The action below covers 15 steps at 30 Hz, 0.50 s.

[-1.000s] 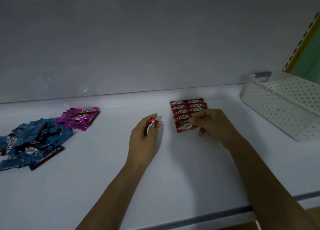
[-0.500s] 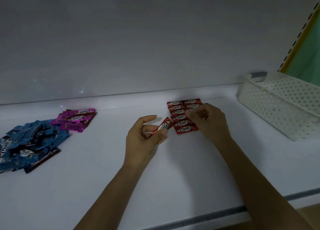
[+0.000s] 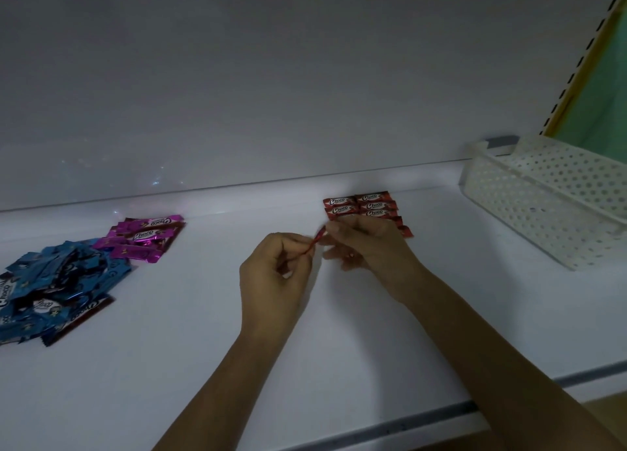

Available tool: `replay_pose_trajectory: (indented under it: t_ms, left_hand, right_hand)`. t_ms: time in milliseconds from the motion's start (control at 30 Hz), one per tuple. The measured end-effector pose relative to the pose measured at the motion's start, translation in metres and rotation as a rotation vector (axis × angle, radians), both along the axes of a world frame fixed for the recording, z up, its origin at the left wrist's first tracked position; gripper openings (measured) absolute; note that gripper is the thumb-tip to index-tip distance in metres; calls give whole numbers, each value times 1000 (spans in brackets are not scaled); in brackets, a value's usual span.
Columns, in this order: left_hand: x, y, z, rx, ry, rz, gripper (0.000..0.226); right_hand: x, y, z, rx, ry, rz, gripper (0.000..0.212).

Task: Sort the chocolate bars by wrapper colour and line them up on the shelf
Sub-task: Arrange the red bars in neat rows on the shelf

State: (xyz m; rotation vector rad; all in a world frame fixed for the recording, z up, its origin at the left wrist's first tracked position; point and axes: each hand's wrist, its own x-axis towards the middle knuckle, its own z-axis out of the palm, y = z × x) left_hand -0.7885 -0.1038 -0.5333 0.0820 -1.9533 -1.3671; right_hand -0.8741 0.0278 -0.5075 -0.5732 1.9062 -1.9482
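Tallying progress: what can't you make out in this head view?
Head view:
Front red rows: hidden behind the right hand.
Much of blue pile: cut off by left edge.
Inside basket: hidden by its wall.
Held red bar, left hand: edge-on, label unreadable; right hand's grip unclear.

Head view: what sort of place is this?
Most likely a shop, or a mock-up of one: a white shelf with a back panel, a slotted upright at its right end, a perforated basket, and wrapped chocolate in colour groups: red bars, pink bars, blue bars.
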Motion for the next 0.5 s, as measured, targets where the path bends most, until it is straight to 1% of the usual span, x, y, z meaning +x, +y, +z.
replay_pose_trajectory:
  t_ms: [67,133,200,233,267,300,333,367,400,433,500]
  left_hand:
    - [-2,-1,-6,-215,68,43,13]
    - [-5,0,-11,-336,54,41,9]
    - [-7,0,-13,-424,-13,16,19]
    - [-8,1,-14,-515,-55,14,28]
    - [-9,1,-15,-624,-99,-14,39]
    - [-10,2,-16,-715,-143,-84,50]
    - [-11,3,-16,-781,-194,-173,61]
    - [-11,5,-17,-831,-255,-240,69]
    - [-12,5,-18,-870,-320,-268,76]
    - [-13,5,-18,-895,-386,-268,83]
    - [-14,5,-18,-933,-483,-249,88]
  right_hand:
    - [-1,0,2,-81,-55,34,23]
    - [-1,0,3,-123,-51,53,10]
    - [-4,0,4,-152,-44,-17,6]
    - [-6,3,7,-161,-38,-91,6]
    - [-10,9,8,-141,8,-186,5]
    - [-16,19,8,-44,137,-292,5]
    - [-23,33,7,145,351,-381,9]
    - [-30,48,7,388,560,-426,14]
    - [-36,63,7,584,702,-432,18]
    - [-39,76,8,689,738,-401,21]
    - [-41,88,6,754,750,-320,23]
